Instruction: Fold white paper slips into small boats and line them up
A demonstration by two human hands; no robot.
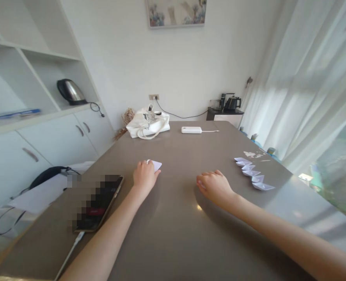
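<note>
My left hand is closed around a small piece of folded white paper, whose pointed end sticks out past the thumb. Over the middle of the grey-brown table, my right hand has its fingers curled in. The back of that hand hides whatever may be in it. Farther right, several folded white paper boats stand in a slanting row. Left of my left forearm lies a phone, partly blurred out, with a white cable plugged into its near end.
A white handbag and a white power bank with a short cable sit at the table's far end. White paper scraps lie near the right edge. Shelves with a kettle stand left; a curtain hangs right.
</note>
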